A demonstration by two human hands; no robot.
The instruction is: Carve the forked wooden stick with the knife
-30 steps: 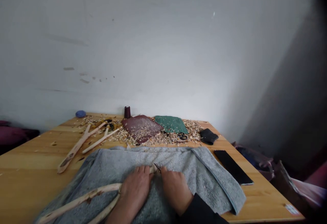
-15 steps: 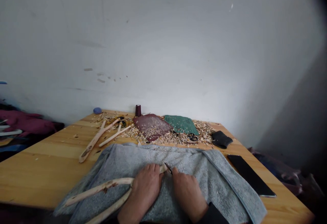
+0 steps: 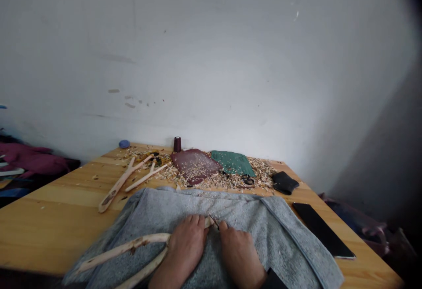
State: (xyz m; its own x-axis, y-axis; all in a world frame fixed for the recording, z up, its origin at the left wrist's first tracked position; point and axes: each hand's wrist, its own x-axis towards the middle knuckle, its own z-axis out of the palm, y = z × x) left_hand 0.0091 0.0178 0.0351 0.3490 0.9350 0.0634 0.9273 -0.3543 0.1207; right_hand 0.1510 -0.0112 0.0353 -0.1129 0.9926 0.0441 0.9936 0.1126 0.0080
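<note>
My left hand (image 3: 184, 247) is closed over the joint of a pale forked stick (image 3: 125, 249) lying on a grey towel (image 3: 286, 245); the stick's two arms run left toward the table edge. My right hand (image 3: 239, 254) is closed round a small knife (image 3: 213, 222) whose dark blade tip touches the stick's end just past my left fingers. Both hands rest on the towel, almost touching.
A wooden table (image 3: 49, 218) carries wood shavings (image 3: 227, 177), two more carved sticks (image 3: 127, 179), a maroon sheet (image 3: 194, 165), a green sheet (image 3: 233, 162), a dark thread spool (image 3: 177, 144), a black pouch (image 3: 285, 182) and a black phone (image 3: 323, 230). A white wall stands behind.
The view swung left and then settled. My hands and the stick stay on the towel, with the blade still at the stick's end.
</note>
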